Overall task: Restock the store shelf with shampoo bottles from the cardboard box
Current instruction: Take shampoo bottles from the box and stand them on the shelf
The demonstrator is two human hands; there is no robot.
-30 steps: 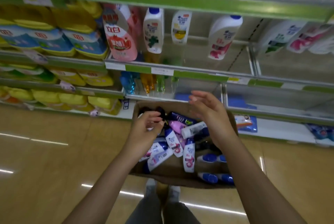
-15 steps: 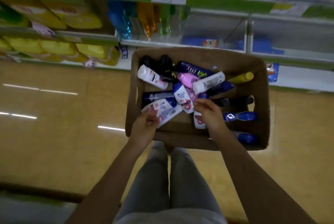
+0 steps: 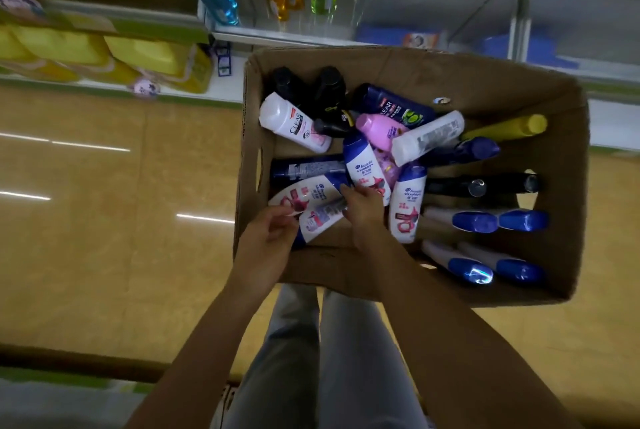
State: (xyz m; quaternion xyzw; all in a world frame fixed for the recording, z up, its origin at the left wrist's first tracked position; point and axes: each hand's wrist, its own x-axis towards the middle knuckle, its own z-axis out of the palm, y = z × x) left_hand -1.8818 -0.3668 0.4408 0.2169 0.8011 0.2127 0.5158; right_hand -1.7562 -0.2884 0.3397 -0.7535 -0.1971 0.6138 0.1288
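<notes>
Both hands, left hand [image 3: 268, 238] and right hand [image 3: 363, 208], grip white red-labelled shampoo bottles [image 3: 313, 206] at seven o'clock inside the brown cardboard box [image 3: 568, 158].

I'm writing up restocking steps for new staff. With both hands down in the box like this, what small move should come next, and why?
Probably close both hands on the white, blue-capped shampoo bottle lying at the near left of the brown cardboard box and lift it clear. The left hand touches its lower end and the right hand rests on its upper side; no bottle is lifted yet.
</notes>
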